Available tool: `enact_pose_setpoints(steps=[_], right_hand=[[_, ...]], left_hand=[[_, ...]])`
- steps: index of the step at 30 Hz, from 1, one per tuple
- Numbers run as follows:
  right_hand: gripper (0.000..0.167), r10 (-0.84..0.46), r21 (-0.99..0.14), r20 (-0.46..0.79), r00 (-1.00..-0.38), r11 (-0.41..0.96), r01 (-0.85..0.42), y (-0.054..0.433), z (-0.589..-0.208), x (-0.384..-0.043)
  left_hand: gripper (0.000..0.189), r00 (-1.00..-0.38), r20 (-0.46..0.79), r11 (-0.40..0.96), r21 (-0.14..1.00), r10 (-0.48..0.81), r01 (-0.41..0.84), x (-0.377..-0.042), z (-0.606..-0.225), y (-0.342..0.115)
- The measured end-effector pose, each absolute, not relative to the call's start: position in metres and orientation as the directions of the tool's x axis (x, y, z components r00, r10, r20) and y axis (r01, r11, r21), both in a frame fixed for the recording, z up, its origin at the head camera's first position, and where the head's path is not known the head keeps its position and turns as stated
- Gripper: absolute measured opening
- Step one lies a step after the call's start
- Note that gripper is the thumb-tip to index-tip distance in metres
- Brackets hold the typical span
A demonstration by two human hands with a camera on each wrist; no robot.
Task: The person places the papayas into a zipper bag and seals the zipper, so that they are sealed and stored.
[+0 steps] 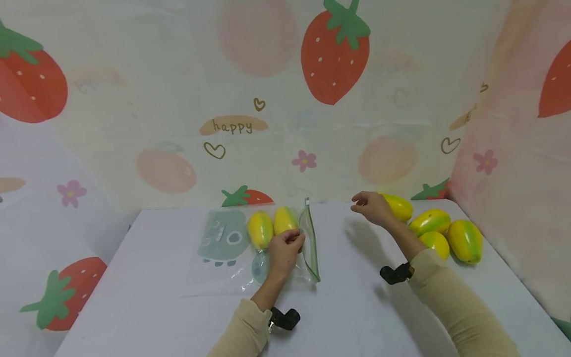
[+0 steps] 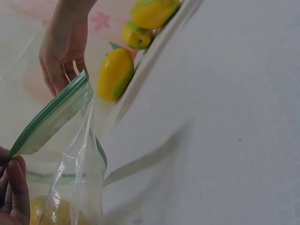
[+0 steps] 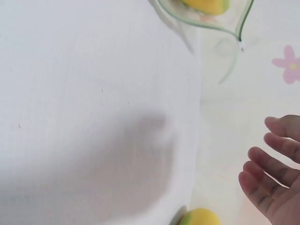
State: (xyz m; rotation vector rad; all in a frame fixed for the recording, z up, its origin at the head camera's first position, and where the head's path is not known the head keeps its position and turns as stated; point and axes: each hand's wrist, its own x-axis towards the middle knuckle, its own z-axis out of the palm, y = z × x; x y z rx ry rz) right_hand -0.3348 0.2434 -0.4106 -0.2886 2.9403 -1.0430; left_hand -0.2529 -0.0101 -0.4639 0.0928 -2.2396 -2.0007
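Note:
A clear zip bag (image 1: 314, 248) with a green seal and a cartoon print lies on the table, its mouth spread toward the right. Inside it are two yellow-green mangoes (image 1: 260, 229). My left hand (image 1: 284, 250) pinches the bag's green rim between thumb and fingers, as the left wrist view shows at the seal (image 2: 47, 115). Raised above the table, my right hand (image 1: 373, 207) holds nothing; its fingers (image 3: 269, 168) are spread and loosely bent in the right wrist view. It is nearest to a mango (image 1: 398, 207) at the back right.
More mangoes lie in a group on the right of the white table (image 1: 348, 307), among them one near the right edge (image 1: 465, 241). A cloth backdrop (image 1: 285, 94) printed with strawberries hangs behind the table and along its sides.

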Motion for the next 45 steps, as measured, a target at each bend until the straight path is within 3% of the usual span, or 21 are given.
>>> enact_pose_setpoints(steps=[24, 34, 45], right_hand=[[0.041, -0.131, -0.403, 0.031, -0.991, 0.906, -0.132, 0.284, -0.394, -0.358], [0.047, -0.090, -0.382, -0.028, -0.996, 0.921, -0.072, 0.295, -0.389, -0.364], [0.058, -0.029, -0.404, -0.093, -0.995, 0.915, 0.011, 0.312, -0.409, -0.363]], left_hand=[[0.024, -0.990, 0.065, 0.125, 0.991, -0.128, 0.049, -0.252, -0.460, -0.011], [0.021, -0.989, 0.060, 0.116, 0.992, -0.134, 0.044, -0.251, -0.459, -0.012], [0.022, -0.988, 0.071, 0.105, 0.993, -0.134, 0.057, -0.254, -0.462, -0.011]])
